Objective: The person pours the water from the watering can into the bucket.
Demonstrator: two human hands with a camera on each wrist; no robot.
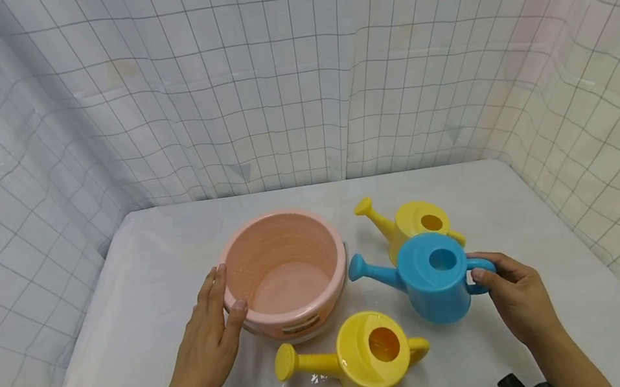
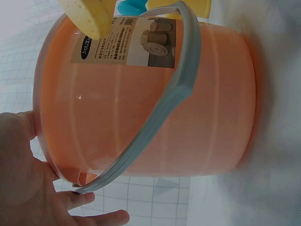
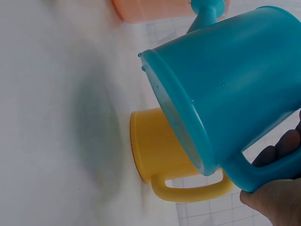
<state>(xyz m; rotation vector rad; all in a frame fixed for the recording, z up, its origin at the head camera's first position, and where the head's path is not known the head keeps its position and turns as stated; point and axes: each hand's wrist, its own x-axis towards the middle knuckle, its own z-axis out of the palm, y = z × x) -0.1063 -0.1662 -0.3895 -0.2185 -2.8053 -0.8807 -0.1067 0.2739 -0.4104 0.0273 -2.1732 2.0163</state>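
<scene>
My right hand point(image 1: 520, 296) grips the handle of a blue watering can point(image 1: 435, 278) and holds it above the table, as the shadow under its base in the right wrist view shows. Its spout points left towards a pink bucket point(image 1: 333, 301). Against the bucket's left rim rests my left hand point(image 1: 206, 344), fingers fairly straight and spread, thumb at the rim. The left wrist view shows the bucket's grey handle point(image 2: 155, 117) hanging down its side. One yellow watering can point(image 1: 362, 363) stands in front of the bucket, its spout to the left.
A second yellow watering can point(image 1: 407, 216) stands behind the blue one, partly hidden by it. The white tabletop point(image 1: 135, 295) has wet patches near the front yellow can. Checked white curtains point(image 1: 296, 90) enclose the back and both sides.
</scene>
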